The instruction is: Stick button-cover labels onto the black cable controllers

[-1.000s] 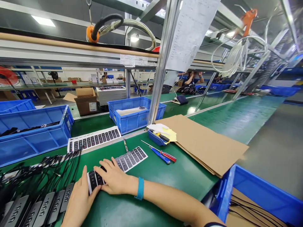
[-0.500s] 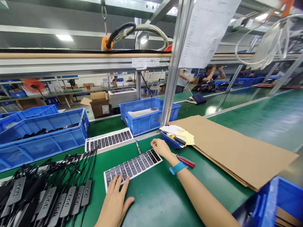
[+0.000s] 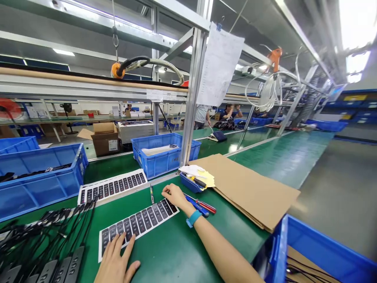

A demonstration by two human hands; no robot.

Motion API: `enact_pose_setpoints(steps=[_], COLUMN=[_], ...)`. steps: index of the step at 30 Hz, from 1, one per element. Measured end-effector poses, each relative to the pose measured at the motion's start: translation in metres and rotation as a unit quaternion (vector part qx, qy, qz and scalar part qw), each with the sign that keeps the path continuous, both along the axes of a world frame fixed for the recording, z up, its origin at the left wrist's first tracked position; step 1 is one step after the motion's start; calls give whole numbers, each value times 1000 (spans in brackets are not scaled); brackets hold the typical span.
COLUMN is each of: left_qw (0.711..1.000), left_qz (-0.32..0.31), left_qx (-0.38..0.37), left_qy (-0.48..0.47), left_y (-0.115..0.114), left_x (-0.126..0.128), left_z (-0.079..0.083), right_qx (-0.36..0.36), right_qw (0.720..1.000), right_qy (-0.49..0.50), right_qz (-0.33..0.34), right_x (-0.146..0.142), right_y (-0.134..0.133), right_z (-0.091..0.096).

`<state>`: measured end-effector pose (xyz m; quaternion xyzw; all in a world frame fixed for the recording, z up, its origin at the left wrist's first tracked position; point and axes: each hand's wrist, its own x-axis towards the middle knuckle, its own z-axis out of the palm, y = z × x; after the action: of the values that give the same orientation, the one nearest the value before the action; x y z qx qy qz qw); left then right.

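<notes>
White sheet [image 3: 140,223]: inside bench's [image 3: 165,251] far edge; dragging could skew it
Left hand [image 3: 115,257]: fingers spread
Right hand [image 3: 177,197]: fingers curled, pinch unclear

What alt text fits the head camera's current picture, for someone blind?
A left hand touches one end of a sheet of dark rectangles on a green table; the right hand is at the other end. Black cables and grey devices lie at left, cardboard at right, blue bins around.
</notes>
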<state>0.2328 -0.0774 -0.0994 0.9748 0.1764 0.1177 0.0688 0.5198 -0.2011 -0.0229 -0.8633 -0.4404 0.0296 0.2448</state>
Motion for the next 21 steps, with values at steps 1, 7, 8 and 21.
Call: enact_pose_setpoints(steps=[1,7,8,21], left_qw=[1000,1000,1000,999], left_qz=[0,-2,-2,6], left_qx=[-1,0,1,-31], left_qy=[-5,-21,-13,24], left_y=[1,6,6,-11], left_x=[0,1,1,-4], left_z=[-2,-14,-13,21], right_qx=[3,-7,-4,200], right_qw=[1000,996,994,866], right_qy=[6,86,106,454], right_qz=[-1,-12,-20,-63], right_x=[-4,-26,-26,23], right_y=[7,62,69,49], right_z=[0,0,1,1])
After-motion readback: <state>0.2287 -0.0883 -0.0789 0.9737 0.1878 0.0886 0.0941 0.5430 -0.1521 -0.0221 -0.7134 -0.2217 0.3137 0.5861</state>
